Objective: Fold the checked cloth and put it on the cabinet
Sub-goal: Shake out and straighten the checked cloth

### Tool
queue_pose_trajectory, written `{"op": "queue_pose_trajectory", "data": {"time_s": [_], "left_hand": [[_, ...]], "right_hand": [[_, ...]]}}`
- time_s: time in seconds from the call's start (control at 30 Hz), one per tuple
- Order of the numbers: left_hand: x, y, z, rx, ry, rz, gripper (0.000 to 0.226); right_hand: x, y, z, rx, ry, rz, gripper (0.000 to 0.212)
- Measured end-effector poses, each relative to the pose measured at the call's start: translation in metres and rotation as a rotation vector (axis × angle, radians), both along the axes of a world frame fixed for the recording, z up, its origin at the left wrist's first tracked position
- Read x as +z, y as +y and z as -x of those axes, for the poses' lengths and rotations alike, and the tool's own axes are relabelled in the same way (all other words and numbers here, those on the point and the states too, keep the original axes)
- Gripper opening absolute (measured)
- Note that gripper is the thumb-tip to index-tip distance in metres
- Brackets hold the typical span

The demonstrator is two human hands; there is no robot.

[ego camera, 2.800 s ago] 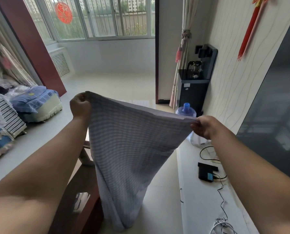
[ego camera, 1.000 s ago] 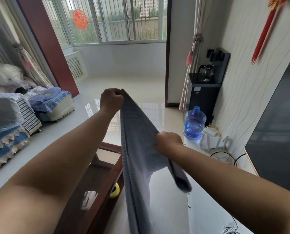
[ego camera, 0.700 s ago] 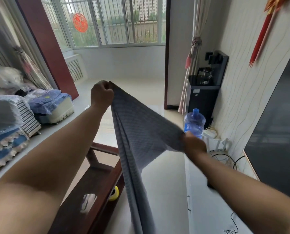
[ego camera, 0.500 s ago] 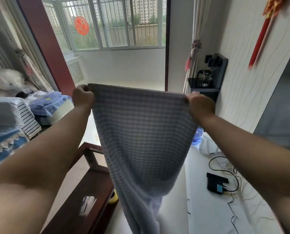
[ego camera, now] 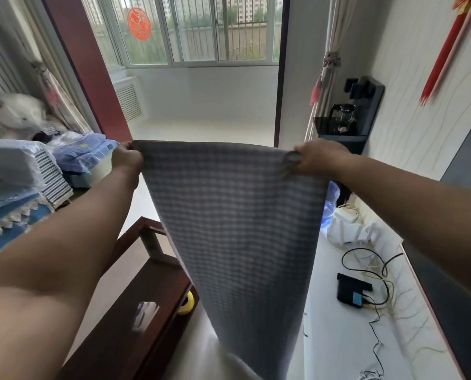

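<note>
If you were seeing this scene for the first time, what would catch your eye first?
The grey checked cloth dominates the centre, stretched wide by its top corners between the left hand and right hand. At right runs a white cabinet top carrying a small black box and loose cables.

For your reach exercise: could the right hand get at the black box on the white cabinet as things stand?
Probably not yet: the right hand grips the checked cloth. The black box lies uncovered below that arm on the cabinet.

Checked cloth (ego camera: 237, 231) bottom cut off
</note>
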State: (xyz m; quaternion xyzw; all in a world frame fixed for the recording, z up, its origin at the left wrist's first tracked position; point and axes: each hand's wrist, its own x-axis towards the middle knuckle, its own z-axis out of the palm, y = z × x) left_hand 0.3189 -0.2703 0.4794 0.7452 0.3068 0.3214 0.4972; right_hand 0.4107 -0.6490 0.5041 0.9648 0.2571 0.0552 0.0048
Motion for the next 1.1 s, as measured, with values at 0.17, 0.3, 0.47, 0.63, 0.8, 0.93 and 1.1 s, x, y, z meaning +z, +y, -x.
{"op": "queue_pose_trajectory", "data": {"time_s": [0.17,0.3,0.47,0.63,0.8,0.93,1.1], "left_hand": [[-0.002,-0.016,0.000,-0.104,-0.072,-0.071,0.025],[0.001,-0.021,0.004,-0.267,-0.216,-0.045,0.013],[0.002,-0.042,0.010,-0.496,-0.163,-0.099,0.022],[-0.005,-0.062,0.008,-0.494,-0.228,-0.044,0.015],[0.003,-0.097,0.008,-0.609,-0.204,0.009,0.011],[0.004,-0.137,0.003,-0.688,-0.189,0.059,0.007],[0.004,-0.158,-0.002,-0.686,-0.195,0.059,0.013]], "right_hand": [[-0.015,-0.014,-0.015,-0.098,0.035,-0.159,0.020],[-0.017,-0.031,-0.016,-0.216,-0.136,-0.192,0.033],[-0.002,-0.031,-0.018,-0.517,0.037,0.008,0.025],[-0.012,-0.033,-0.022,-0.608,0.048,0.015,0.035],[-0.004,-0.031,-0.018,-0.522,0.046,0.082,0.041],[0.006,0.016,0.004,0.009,0.328,-0.347,0.057],[0.011,0.063,0.019,0.222,0.204,-0.362,0.023]]}}
